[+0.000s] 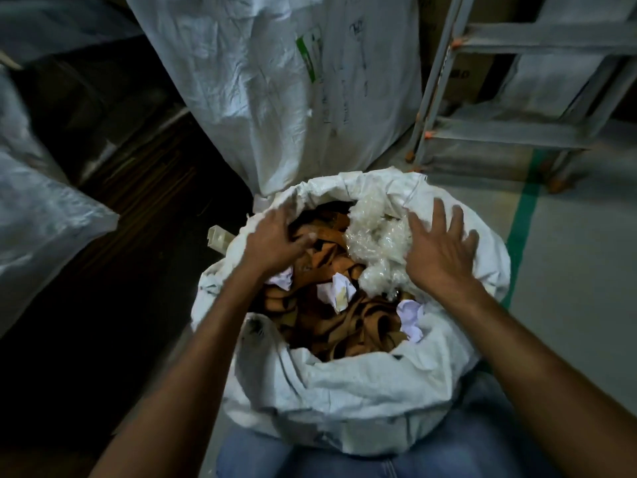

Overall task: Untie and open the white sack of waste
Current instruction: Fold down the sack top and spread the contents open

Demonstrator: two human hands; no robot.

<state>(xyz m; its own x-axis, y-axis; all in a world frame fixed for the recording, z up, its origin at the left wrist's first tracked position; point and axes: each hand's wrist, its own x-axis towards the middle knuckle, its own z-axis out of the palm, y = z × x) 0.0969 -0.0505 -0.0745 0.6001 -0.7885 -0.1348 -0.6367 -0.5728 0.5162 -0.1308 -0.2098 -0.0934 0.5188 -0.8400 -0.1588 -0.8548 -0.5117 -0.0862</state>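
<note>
The left hand [272,241] sits at the left edge of the white sack [344,391]. Its fingers bend down toward the brown strips [331,322]. The picture is blurry there, so I cannot tell if it grips the cloth, the strips, or nothing. The right hand [441,251] is spread wide and flat, with its fingers apart, and it holds nothing. It lies over the right edge, just beside a lump of clear plastic [375,236].

The sack stands on the floor [568,270], right in front of the person's knees [448,453]. Its mouth is wide open, the edge is rolled down, and no tie shows. The job looks about done.

What could go wrong? The sack is full to the top. If a hand pushes the edge down more, strips and crumpled paper [339,293] may spill onto the floor. If both hands pull one way, the soft sack may tip over. A tall sack [269,81] stands close behind it and a metal ladder [517,98] is near, so there is little room. Something sharp could hide in the waste, and the hands are bare.
</note>
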